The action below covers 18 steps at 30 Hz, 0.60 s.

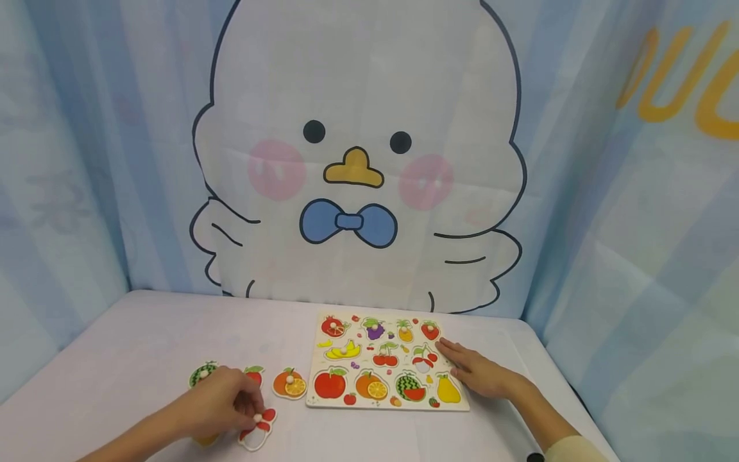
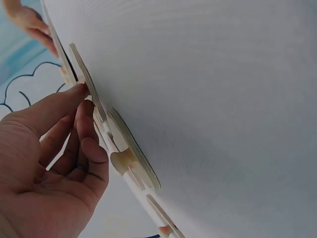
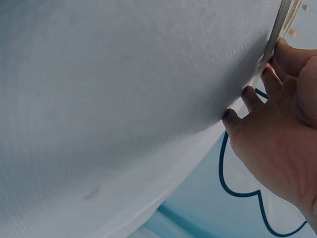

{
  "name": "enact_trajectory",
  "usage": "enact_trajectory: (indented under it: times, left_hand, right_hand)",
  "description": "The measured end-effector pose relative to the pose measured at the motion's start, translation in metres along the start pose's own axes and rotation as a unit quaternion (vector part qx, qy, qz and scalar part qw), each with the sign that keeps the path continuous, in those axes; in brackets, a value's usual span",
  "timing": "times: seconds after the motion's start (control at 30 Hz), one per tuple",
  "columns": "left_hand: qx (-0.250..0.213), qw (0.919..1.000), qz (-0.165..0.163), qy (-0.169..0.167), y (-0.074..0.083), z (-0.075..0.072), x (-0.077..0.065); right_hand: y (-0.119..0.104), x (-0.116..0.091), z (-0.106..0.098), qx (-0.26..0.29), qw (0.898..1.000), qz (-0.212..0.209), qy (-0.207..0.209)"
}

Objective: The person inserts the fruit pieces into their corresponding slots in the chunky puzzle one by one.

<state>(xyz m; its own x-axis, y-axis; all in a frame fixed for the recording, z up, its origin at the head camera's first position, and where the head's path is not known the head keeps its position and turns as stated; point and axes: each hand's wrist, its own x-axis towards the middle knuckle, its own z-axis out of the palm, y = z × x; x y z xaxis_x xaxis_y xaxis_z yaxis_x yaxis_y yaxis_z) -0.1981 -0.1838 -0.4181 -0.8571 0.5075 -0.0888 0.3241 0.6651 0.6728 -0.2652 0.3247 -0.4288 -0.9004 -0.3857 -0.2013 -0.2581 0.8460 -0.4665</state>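
Observation:
My left hand [image 1: 222, 401] pinches the knob of a red-and-white fruit puzzle piece [image 1: 254, 438] at the left of the table. In the left wrist view, thumb and forefinger meet at the thin edge-on piece [image 2: 89, 79]. Around that hand lie a watermelon piece [image 1: 203, 372], an apple piece [image 1: 253, 376] and a yellow piece [image 1: 206, 440], partly covered. An orange piece [image 1: 290, 384] is beside the wooden fruit puzzle board [image 1: 388, 405]. My right hand [image 1: 482, 372] touches the board's right edge with extended fingers.
Knobbed pieces sit in the board's upper rows, among them grapes [image 1: 374, 328] and bananas [image 1: 344, 350]. Its bottom row shows apple, orange, watermelon and pear pictures without knobs. A curtain [image 1: 358, 269] with a cartoon bird hangs behind the white table [image 1: 144, 340].

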Motion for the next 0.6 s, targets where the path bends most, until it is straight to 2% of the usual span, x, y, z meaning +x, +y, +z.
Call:
enact_trajectory:
  times: [0.27, 0.47, 0.6]
  left_hand:
    - [-0.004, 1.0, 0.001, 0.006, -0.0029, 0.0015, -0.0009]
    - [-0.018, 0.9998, -0.01, -0.004, -0.0017, 0.0002, -0.0006]
    - [-0.018, 0.9998, -0.003, -0.009, -0.0018, -0.0013, 0.0]
  right_hand:
    - [-0.0006, 0.0008, -0.0005, 0.006, 1.0, 0.003, 0.001]
    - [0.0002, -0.0007, 0.0009, 0.011, 1.0, 0.007, -0.001]
    - [-0.0007, -0.0006, -0.0002, 0.01, 1.0, 0.007, -0.001]
